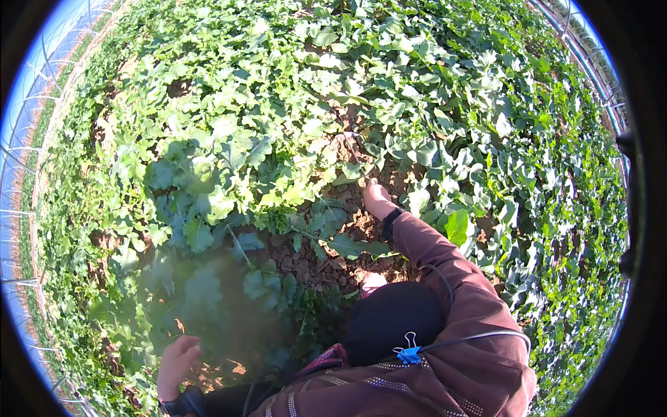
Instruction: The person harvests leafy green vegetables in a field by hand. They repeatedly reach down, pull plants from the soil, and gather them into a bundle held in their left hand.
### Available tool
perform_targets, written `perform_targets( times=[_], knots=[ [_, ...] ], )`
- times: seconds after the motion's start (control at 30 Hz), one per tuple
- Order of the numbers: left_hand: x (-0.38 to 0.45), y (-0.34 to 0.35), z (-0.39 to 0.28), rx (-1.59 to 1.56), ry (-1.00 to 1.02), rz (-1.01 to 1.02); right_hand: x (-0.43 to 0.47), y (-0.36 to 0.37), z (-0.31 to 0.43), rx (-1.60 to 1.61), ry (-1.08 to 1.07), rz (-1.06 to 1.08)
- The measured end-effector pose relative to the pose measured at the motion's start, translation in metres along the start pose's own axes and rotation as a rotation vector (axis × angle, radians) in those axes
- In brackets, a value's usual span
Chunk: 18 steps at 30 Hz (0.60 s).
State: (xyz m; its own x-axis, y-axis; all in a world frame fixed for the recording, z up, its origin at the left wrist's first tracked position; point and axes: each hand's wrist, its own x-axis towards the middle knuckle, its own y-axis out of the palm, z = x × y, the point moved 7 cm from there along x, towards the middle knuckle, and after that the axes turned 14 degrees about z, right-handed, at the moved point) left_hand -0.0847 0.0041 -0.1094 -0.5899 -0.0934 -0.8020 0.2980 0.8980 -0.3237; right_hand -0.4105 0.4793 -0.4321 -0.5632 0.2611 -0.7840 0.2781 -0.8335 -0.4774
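Observation:
My right hand [377, 198] is reaching forward over bare soil and is closed around the near end of a thin-handled hand tool [352, 148]. The tool's far end, with a pale narrow piece that may be a blade, lies at the soil between leafy plants. At the lower left, my left hand [180, 358] hangs just above low leaves, its fingers loosely bent and nothing visible in them. Lobed green leaves [198, 234] spread between my two hands. Some of them are hazy in the picture. Brown crumbly soil [297, 260] shows beneath them.
Dense leafy crop plants [443, 68] surround me on all sides. A shoe or foot [372, 281] shows beside my dark-clad knee [396, 320]. A cable [477, 336] crosses my brown sleeve near a blue binder clip [409, 355]. Curved frame hoops [31, 151] stand at the left edge.

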Motion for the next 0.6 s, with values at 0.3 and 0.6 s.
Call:
perform_targets(
  times=[0.3,0.6],
  knots=[
    [-0.003,-0.002,0.001,0.08,-0.01,-0.035,-0.068,-0.017,-0.033,-0.471,-0.422,-0.038],
    [-0.001,0.0,0.002,0.02,-0.009,-0.011,-0.066,-0.009,-0.036,-0.479,-0.394,-0.026]
  ],
)
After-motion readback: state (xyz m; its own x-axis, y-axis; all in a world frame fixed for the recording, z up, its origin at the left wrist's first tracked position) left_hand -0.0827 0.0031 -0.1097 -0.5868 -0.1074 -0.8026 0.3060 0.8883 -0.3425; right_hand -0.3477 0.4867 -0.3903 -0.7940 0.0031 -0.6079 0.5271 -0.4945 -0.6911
